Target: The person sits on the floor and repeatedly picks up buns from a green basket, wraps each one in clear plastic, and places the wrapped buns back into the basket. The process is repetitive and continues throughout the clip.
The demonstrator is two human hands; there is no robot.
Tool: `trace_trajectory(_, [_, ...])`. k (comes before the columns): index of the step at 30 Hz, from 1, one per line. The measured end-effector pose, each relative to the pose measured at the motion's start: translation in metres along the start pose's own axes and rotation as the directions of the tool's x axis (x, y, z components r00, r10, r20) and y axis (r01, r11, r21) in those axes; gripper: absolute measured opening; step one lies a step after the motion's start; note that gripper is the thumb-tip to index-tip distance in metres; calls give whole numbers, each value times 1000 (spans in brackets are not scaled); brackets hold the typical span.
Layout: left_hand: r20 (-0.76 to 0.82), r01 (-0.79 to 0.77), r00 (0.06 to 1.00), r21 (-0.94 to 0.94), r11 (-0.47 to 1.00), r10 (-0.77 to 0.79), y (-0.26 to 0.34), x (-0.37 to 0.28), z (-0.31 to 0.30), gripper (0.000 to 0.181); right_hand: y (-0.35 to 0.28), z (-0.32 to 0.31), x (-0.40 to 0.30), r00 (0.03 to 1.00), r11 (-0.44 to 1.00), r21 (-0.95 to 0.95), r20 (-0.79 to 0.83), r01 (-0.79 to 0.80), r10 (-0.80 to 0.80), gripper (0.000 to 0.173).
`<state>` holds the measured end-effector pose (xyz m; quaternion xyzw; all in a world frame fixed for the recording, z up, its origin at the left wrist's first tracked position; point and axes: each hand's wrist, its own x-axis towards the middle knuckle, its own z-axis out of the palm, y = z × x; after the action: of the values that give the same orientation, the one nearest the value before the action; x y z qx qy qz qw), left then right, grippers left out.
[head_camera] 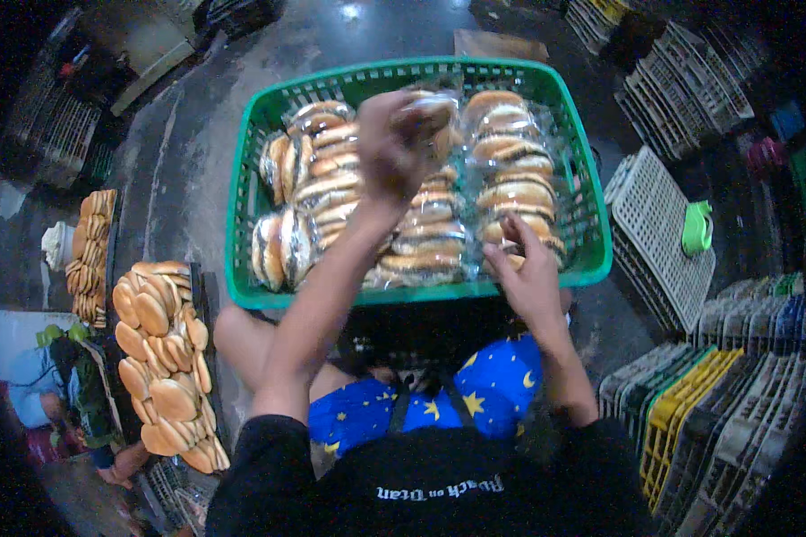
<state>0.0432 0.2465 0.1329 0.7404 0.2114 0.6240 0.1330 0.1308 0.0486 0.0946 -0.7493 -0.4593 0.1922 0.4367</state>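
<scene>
Before me stands a green plastic basket (416, 296), holding rows of sandwich buns in clear plastic wrappers (336, 194). The buns have a dark filling showing between pale halves. My left hand (393, 137), blurred, is raised over the basket's far middle, its fingers around a wrapped bun (436, 107). At the near right, my right hand (530, 272) reaches over the rim with thumb and fingertips at the lowest wrapped buns (520, 235) of the right column. Whether those fingers grip a bun is not clear.
To the left lie heaps of unwrapped buns (164, 362) and a second long tray of buns (88, 258). Another person's arm (131, 463) shows at the lower left. Stacked plastic crates (692, 409) line the right, with a light green object (698, 228) on a grey crate (658, 221).
</scene>
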Motion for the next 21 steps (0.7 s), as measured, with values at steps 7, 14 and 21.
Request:
trace_trajectory(7, [735,-240,674,318,917,-78,-122,-28,96,39,16,6,-4,991,872,-471,82,133,-107,43])
trace_trajectory(14, [586,-134,772,530,837,-248,-113,-34,63,17,14,8,-1,999,937,-349,43,19,-4,44])
trace_trajectory(21, [529,-211,821,-70,975,216,67,-69,-88,45,-14,0,-23,979,562,802,176,-203,102,64])
